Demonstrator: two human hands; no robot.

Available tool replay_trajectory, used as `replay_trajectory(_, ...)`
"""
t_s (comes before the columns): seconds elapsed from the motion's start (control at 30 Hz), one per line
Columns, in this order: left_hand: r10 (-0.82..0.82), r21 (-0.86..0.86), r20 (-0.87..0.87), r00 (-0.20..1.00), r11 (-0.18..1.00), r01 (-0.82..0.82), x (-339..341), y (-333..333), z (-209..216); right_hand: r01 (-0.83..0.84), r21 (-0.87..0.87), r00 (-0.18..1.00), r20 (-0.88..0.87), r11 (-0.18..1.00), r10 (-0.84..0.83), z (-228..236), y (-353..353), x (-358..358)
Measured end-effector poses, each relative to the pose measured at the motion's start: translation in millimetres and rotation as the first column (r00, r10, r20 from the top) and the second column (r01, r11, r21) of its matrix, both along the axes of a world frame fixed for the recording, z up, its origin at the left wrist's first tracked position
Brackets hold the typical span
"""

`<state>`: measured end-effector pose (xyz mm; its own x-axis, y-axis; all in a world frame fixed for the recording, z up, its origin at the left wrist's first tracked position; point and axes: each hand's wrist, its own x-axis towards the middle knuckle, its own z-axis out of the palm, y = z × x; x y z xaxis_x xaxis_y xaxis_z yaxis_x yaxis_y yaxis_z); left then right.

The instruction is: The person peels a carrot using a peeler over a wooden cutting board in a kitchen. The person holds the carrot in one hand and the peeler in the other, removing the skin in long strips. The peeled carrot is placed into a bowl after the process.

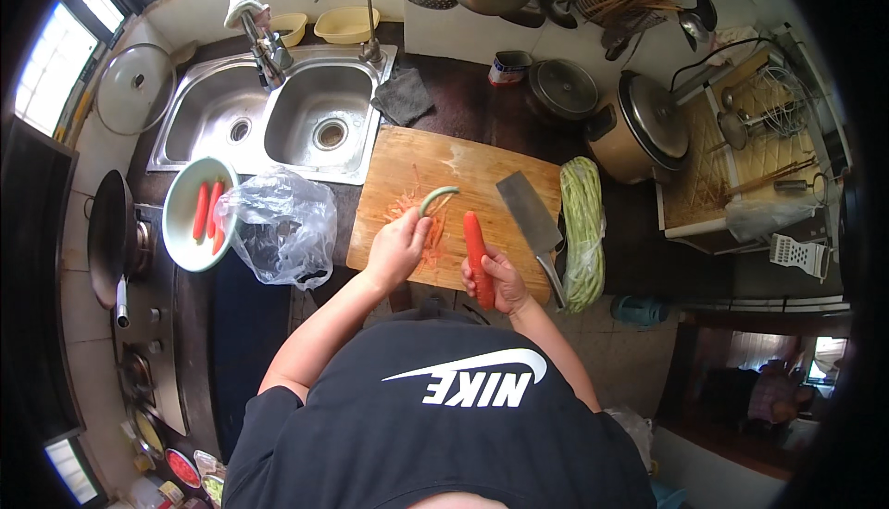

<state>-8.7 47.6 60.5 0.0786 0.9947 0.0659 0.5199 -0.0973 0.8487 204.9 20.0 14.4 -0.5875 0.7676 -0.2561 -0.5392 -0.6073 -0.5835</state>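
My right hand (501,283) is wrapped round an orange carrot (475,248), held upright over the near edge of the wooden cutting board (407,152). In my left hand (400,248) is a peeler with a curved green handle (435,198); its blade is hard to make out. Carrot peelings (431,242) lie on the board beside and under that hand. A cleaver (530,213) rests at the board's right side, handle toward me. To the left, several more carrots (201,211) sit in a pale green bowl (176,245).
Right of the board lies a bagged bundle of long green beans (582,231). A crumpled clear plastic bag (287,231) is beside the bowl. Beyond stands a double steel sink (264,162) with a grey cloth (403,95) near it. A rice cooker (639,129) and lidded pot (562,88) stand at the back right.
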Motion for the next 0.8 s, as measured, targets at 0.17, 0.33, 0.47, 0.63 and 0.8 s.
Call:
replay_trajectory(0.17,-0.085,0.164,-0.208,0.974,0.979,0.12,17,-1,8,-0.069,0.01,0.998,0.009,0.998,0.069,5,5,-6)
replay_trajectory(0.33,-0.223,-0.414,-0.377,0.899,0.909,0.051,-11,-2,-61,-0.192,0.097,0.981,0.007,0.977,0.192,-2,10,-5)
replay_trajectory(0.47,0.083,-0.218,-0.218,0.973,0.967,-0.131,-17,-4,-63,-0.166,0.042,0.986,-0.006,0.985,0.166,6,6,-10)
replay_trajectory(0.63,0.031,0.029,-0.121,0.992,0.999,-0.027,-3,-12,-3,-0.135,0.007,0.991,0.001,0.991,0.135,-1,7,-10)
replay_trajectory(0.8,0.009,0.311,-0.339,0.941,0.945,0.103,3,-15,6,-0.127,-0.001,0.991,0.037,0.992,0.127,-1,10,-15)
